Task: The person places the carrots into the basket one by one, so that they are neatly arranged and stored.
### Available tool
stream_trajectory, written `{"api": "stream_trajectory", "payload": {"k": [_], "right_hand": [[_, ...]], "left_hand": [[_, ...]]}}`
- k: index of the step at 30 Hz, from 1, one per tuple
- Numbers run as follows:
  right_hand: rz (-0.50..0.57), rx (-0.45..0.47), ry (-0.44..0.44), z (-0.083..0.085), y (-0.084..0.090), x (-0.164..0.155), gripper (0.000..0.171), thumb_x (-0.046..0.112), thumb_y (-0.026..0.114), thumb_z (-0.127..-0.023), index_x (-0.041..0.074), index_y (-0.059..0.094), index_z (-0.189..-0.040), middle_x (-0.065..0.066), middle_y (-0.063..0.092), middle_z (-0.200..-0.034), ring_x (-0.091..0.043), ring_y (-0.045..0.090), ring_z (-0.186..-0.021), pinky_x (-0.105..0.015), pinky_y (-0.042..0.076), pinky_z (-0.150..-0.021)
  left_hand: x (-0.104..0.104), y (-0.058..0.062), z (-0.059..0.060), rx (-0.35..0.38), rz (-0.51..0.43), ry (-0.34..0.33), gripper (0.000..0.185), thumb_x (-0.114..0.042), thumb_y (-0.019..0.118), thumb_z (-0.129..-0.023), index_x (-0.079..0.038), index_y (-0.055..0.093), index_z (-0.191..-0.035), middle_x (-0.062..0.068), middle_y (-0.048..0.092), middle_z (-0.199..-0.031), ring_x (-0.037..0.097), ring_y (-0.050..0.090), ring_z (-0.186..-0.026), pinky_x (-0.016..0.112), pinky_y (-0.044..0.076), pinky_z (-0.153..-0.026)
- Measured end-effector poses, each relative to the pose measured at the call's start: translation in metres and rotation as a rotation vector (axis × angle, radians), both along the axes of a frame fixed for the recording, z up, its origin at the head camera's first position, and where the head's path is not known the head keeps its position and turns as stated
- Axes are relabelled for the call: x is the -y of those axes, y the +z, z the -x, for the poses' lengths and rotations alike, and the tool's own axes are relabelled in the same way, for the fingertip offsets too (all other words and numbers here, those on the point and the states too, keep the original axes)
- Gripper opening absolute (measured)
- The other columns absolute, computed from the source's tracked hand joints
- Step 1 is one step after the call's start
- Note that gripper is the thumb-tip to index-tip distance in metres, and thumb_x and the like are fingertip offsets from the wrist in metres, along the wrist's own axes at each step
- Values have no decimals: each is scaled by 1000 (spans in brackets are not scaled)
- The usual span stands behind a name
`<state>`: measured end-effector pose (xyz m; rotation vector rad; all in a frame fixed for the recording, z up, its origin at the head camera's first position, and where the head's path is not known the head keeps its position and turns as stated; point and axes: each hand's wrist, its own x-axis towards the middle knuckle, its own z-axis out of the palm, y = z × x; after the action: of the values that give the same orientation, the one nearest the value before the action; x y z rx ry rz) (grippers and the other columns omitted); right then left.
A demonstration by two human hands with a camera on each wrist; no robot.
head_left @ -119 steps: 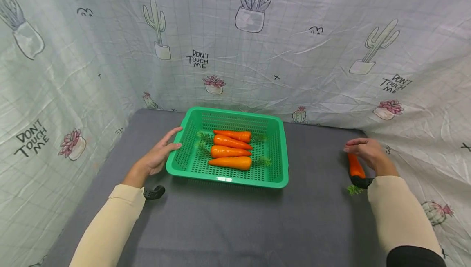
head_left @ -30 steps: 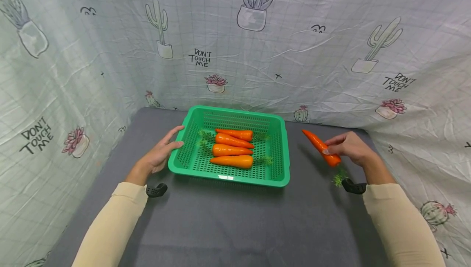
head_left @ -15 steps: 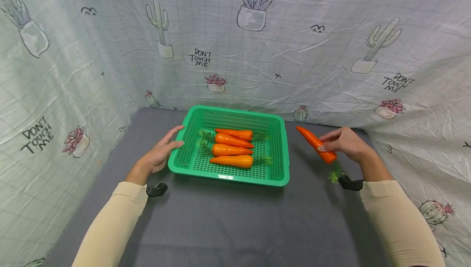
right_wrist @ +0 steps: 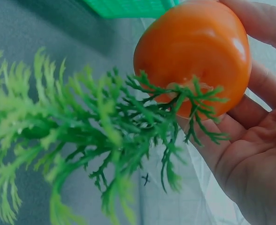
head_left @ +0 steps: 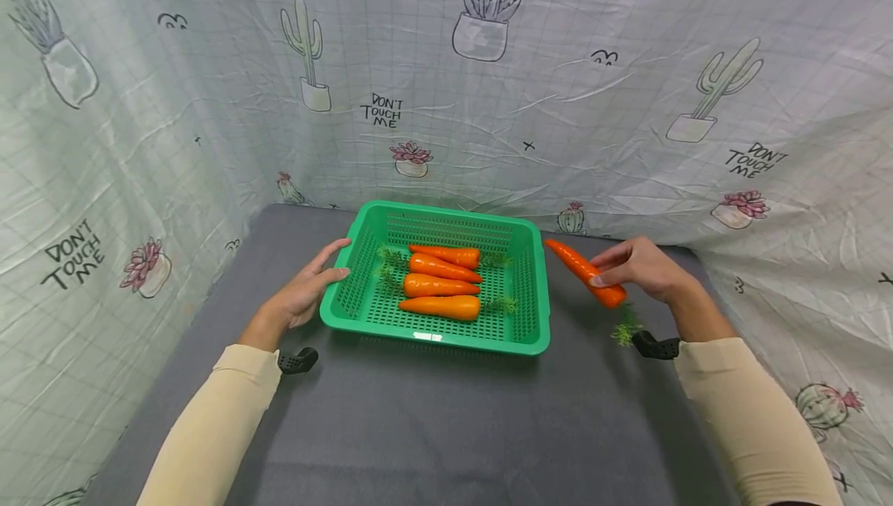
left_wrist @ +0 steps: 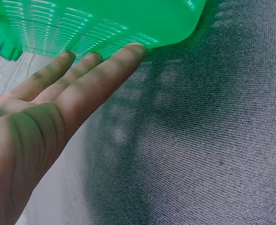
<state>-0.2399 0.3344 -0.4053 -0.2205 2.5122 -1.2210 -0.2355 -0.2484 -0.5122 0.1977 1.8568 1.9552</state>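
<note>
In the head view my right hand (head_left: pixel 645 270) pinches an orange carrot (head_left: pixel 584 270) with a green leafy top, between thumb and fingers. The carrot is tilted above the table, its pointed end near the right rim of a green perforated basket (head_left: pixel 488 345). Up close in the right wrist view, the carrot's thick end (right_wrist: pixel 194 51) and feathery greens (right_wrist: pixel 114 117) fill much of the picture. My left hand (head_left: pixel 300 297) is at the basket's left side. Its straight fingers (left_wrist: pixel 100 79) touch the basket wall (left_wrist: pixel 170 23) from outside. Several carrots (head_left: pixel 441 285) lie side by side in the basket.
The basket stands on a grey cloth-covered table (head_left: pixel 432 428). Pale curtains (head_left: pixel 530 103) printed with cacti and lettering hang behind and on both sides. A black strap-like piece (head_left: pixel 298 360) sits at the left wrist, another (head_left: pixel 656 345) at the right.
Four seconds ago the carrot was on the right side under my right hand. Since then the right hand has carried it left, close to the basket. My left hand stays at the basket.
</note>
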Motion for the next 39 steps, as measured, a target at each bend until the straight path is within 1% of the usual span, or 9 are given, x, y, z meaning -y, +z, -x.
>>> {"api": "stream_trajectory", "payload": {"k": [4, 10, 17, 23, 30, 39], "right_hand": [[0, -5, 21, 0, 1, 7, 48, 13, 83, -86, -12, 70, -125, -18, 76, -109, -16, 69, -87, -31, 61, -78], [-15, -18, 40, 2, 2, 18, 46, 14, 83, -86, -10, 71, -124, -19, 75, -110, -19, 68, -87, -32, 61, -77], [-22, -18, 90, 6, 4, 28, 44, 14, 83, -86, -7, 73, -123, -20, 76, -112, -20, 69, -87, -34, 61, -78], [1, -5, 135, 8, 6, 38, 42, 10, 83, -85, -9, 73, -121, -21, 77, -107, -19, 71, -83, -33, 62, -77], [12, 13, 178, 9, 10, 53, 43, 8, 83, -84, -11, 72, -122, -21, 78, -106, -19, 73, -83, -35, 63, -78], [20, 27, 225, 12, 14, 71, 42, 6, 83, -83, -10, 72, -121, -19, 79, -102, -19, 74, -82, -34, 63, -77]], "left_hand": [[0, 0, 0, 0, 1, 5, 70, -24, 50, -111, -38, 10, -167, 32, 30, -159, 23, 69, -114, 42, 62, -86], [0, 0, 0, -7, 20, 11, 69, -24, 49, -112, -38, 10, -167, 31, 30, -159, 20, 68, -113, 41, 62, -86], [1, -1, 1, -7, 25, 8, 68, -24, 49, -112, -39, 10, -167, 30, 30, -159, 20, 69, -113, 41, 62, -85], [1, -3, 1, -6, 26, 13, 68, -25, 49, -112, -39, 12, -167, 31, 31, -158, 20, 69, -111, 41, 62, -84], [1, -4, 1, -4, 23, 14, 68, -25, 49, -112, -39, 13, -166, 31, 33, -156, 21, 70, -110, 42, 62, -83], [1, -3, 2, -8, 9, 9, 68, -26, 50, -111, -39, 12, -167, 31, 31, -159, 22, 70, -112, 41, 62, -83]]}}
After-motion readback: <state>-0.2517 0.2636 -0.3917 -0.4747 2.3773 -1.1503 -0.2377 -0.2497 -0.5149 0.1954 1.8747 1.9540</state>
